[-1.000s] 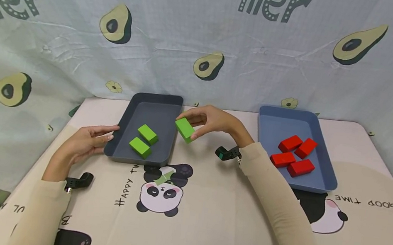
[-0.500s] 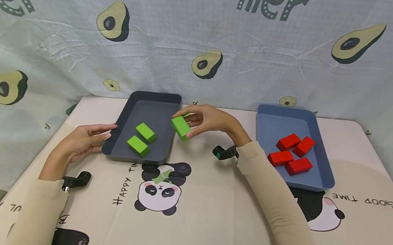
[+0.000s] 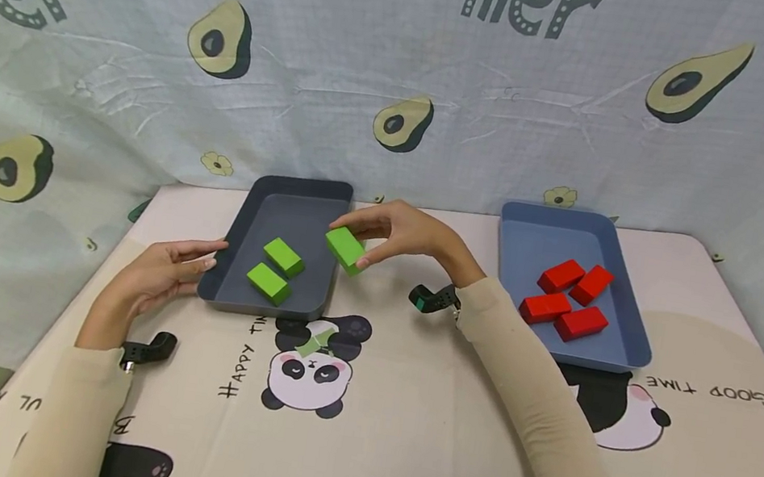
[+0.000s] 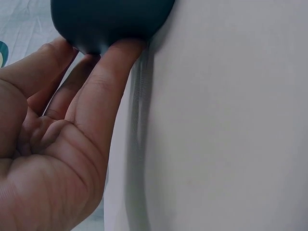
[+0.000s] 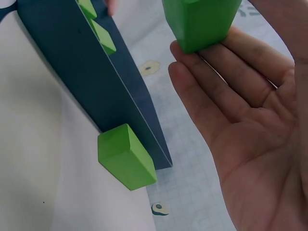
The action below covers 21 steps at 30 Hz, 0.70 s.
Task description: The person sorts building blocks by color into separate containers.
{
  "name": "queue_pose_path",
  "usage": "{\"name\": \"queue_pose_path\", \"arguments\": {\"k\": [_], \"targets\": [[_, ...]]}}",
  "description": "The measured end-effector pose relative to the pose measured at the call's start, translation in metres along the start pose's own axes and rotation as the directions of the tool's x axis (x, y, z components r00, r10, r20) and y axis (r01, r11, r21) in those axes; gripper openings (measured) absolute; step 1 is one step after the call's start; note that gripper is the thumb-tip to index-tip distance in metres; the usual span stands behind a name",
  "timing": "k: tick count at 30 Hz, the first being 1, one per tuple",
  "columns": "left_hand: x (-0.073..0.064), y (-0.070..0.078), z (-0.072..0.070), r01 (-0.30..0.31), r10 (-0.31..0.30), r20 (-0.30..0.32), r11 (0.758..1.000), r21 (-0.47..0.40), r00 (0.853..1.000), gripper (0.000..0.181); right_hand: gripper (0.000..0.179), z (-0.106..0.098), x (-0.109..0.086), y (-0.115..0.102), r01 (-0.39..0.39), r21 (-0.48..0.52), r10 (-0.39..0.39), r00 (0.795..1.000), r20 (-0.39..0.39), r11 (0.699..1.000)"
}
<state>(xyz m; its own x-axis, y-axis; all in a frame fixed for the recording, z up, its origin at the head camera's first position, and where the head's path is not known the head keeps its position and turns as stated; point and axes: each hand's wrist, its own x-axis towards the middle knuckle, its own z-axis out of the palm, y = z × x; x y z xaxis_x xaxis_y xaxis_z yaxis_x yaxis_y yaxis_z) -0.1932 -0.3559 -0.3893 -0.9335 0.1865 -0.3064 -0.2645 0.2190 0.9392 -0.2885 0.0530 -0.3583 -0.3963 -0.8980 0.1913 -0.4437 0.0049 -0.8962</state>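
Note:
In the head view, my right hand (image 3: 403,235) pinches a green block (image 3: 344,249) between thumb and fingers, held up at the right edge of the dark grey tray (image 3: 301,188). Two green blocks, one farther back (image 3: 284,257) and one nearer (image 3: 268,284), lie inside that tray. A separate green block (image 5: 126,156) is outside the tray, beside its wall, in the right wrist view; my right hand hides it in the head view. My left hand (image 3: 160,277) touches the tray's left side with fairly straight fingertips, also seen in the left wrist view.
A blue tray (image 3: 560,224) with several red blocks (image 3: 581,323) stands on the right, partly behind my right forearm. The table (image 3: 398,436) has a panda-print cover. A patterned curtain (image 3: 337,37) hangs behind both trays.
My right hand has moved slightly left with the green block, which is now nearer the dark tray's right rim. My left hand stays at the tray's side. The view has shifted a little.

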Motion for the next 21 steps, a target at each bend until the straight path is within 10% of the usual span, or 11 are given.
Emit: {"name": "queue_pose_path", "arguments": {"k": [21], "targets": [[0.0, 0.0, -0.001, -0.002, 0.002, 0.0, 0.999, -0.039, 1.0, 0.058, 0.063, 0.012, 0.018, -0.001, -0.016, 0.009, 0.016, 1.0, 0.023, 1.0]]}}
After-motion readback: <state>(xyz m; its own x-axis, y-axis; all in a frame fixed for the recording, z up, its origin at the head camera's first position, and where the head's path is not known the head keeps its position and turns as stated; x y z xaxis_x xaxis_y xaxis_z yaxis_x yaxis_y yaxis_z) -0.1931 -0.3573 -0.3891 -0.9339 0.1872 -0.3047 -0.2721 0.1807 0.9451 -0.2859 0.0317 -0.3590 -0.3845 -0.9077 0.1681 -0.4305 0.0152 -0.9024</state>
